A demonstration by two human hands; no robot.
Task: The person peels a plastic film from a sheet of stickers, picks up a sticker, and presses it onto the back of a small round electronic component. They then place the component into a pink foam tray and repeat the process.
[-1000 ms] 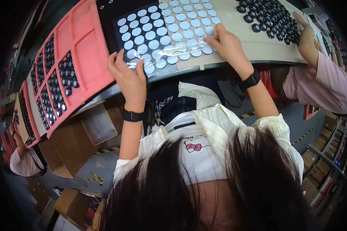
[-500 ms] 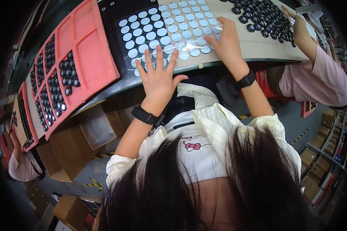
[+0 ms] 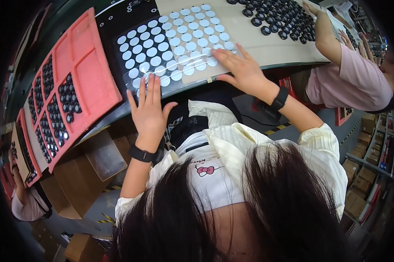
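Note:
A clear sheet of pale round discs [image 3: 166,56] lies on the table in front of me, partly over a black mat [image 3: 114,24] and partly over tan board [image 3: 253,52]. My left hand [image 3: 149,115] is open, its fingers stretched over the sheet's near left edge. My right hand [image 3: 246,72] is open too, with flattened fingers at the near right part of the sheet. Glare marks the clear film near the fingers of both hands. Neither hand grips anything. The fingertips seem to touch the film, but exact contact is hard to see.
At left stands a pink compartment tray [image 3: 104,81] with black round parts [image 3: 69,98]. More black round parts [image 3: 277,22] are spread at the right, beside a co-worker's arm [image 3: 330,39]. A cardboard box [image 3: 66,185] sits below the table edge; another person [image 3: 25,207] is far left.
The view has shifted, so the table appears farther left and lower. My right hand has come nearer and flattened its fingers onto the near right part. My left hand has slid slightly left and nearer.

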